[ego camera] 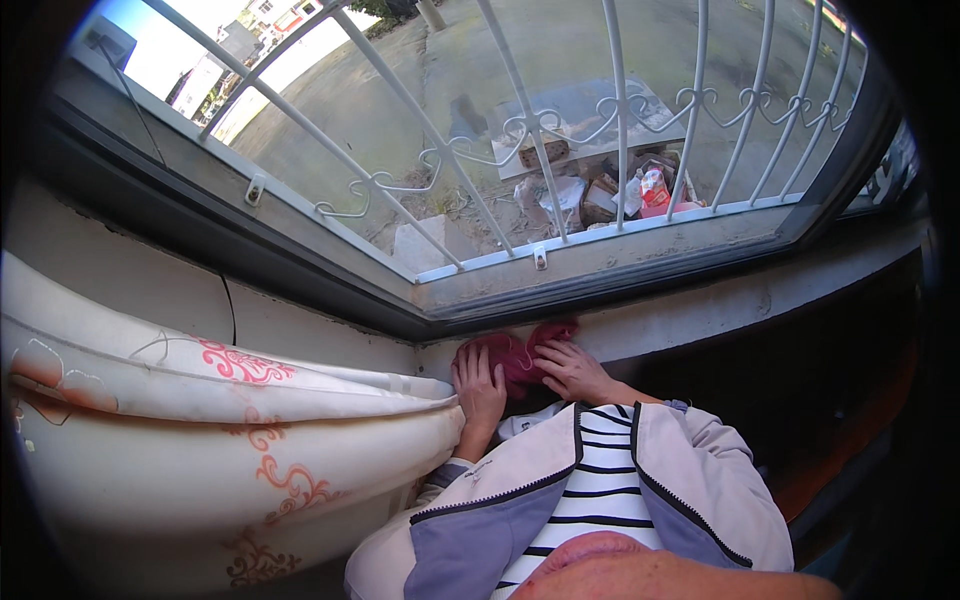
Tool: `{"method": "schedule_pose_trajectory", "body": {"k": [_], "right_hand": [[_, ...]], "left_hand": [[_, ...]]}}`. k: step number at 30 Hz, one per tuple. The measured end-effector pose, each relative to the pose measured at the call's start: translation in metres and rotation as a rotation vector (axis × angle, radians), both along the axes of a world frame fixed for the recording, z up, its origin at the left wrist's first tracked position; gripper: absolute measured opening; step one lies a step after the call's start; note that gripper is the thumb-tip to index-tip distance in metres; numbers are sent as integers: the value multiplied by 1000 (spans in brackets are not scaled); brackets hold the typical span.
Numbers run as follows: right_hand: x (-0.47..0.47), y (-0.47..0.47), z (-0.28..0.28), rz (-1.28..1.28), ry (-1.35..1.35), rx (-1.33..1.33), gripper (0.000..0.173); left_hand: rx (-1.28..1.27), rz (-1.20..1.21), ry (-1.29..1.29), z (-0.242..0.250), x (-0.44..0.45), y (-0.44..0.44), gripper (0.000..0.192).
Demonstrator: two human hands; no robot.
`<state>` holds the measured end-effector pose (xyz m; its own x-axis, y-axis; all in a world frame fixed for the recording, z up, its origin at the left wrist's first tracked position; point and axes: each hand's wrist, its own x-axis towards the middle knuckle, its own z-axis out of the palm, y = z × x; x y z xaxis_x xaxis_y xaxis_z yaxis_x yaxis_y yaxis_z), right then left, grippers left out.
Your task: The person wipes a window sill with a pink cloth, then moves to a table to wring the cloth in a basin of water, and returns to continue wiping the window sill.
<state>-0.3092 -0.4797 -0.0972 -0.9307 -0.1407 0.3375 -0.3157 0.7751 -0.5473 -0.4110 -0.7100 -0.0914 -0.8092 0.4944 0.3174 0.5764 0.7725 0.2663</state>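
A crumpled dark pink cloth (pixel 514 361) lies on the white windowsill (pixel 645 330), in the corner below the window frame. My left hand (pixel 480 386) holds down its left part, palm down, with the fingers stretched forward over the fabric. On the cloth's right side, my right hand (pixel 574 369) grips it with bent fingers. A pale loose thread runs across the fabric between the two hands. One end of the cloth bunches up beyond my right fingertips, near the dark frame. The undersides of both hands are hidden.
A white curtain (pixel 360 442) with a reddish scroll pattern hangs close against my left wrist. Ahead are the dark window frame (pixel 315 270) and white metal bars (pixel 540 161). A thin black cord (pixel 229 311) hangs at the left wall. Outside lie bricks and rubbish (pixel 600 195).
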Motion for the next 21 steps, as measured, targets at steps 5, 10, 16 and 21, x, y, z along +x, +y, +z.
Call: {"method": "schedule_pose_trajectory", "body": {"k": [5, 10, 16, 21], "right_hand": [[6, 25, 9, 79, -23, -102, 21], [46, 86, 29, -356, 51, -123, 11], [40, 50, 27, -470, -36, 46, 38], [58, 63, 10, -257, 21, -6, 25]], "left_hand": [[82, -114, -17, -7, 5, -12, 42], [190, -402, -133, -6, 22, 36, 38], [112, -210, -36, -4, -6, 28, 42], [151, -383, -71, -13, 10, 31, 40]]}}
